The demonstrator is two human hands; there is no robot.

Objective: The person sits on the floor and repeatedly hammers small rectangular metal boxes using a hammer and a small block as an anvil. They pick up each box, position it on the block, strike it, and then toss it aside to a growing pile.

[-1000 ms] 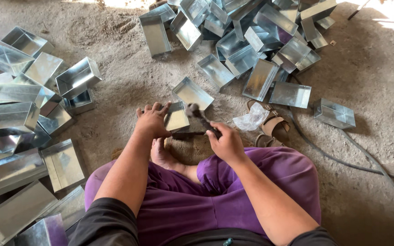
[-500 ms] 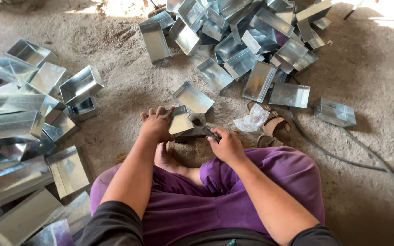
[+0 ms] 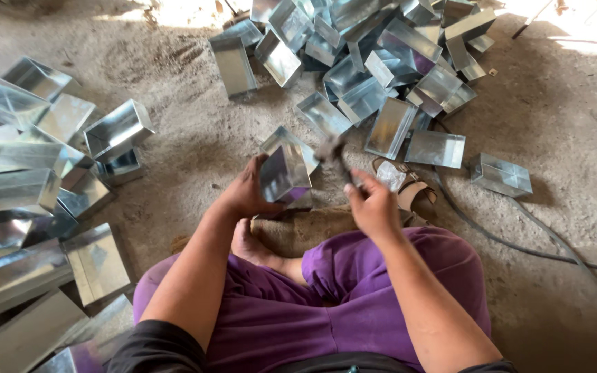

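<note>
The small metal box [image 3: 285, 173] sits in the centre of the frame, lifted a little above a brown block [image 3: 305, 228] that lies on the floor in front of the person's crossed legs. It is made of thin, shiny sheet metal, so I judge it light and quite stiff, but easy to dent. Its cut edges probably are sharp, and the smooth faces may slip in the fingers. The safest place to take it seems to be on the flat outer walls, away from the rim.

The left hand [image 3: 247, 193] does this: its grip is closed around the left side of the box, thumb on top. The right hand [image 3: 374, 204] is clenched on the handle of a hammer [image 3: 333, 155], whose dark head is blurred, just to the right of the box and above it.

The box is rectangular and open on one side, silver-grey, and it reflects the purple trousers [image 3: 326, 304]. Many similar boxes lie in a heap [image 3: 381, 55] at the upper middle, and another pile [image 3: 29, 173] fills the left side. A sandal [image 3: 416, 193] and a dark cable [image 3: 519, 242] are at the right.
</note>
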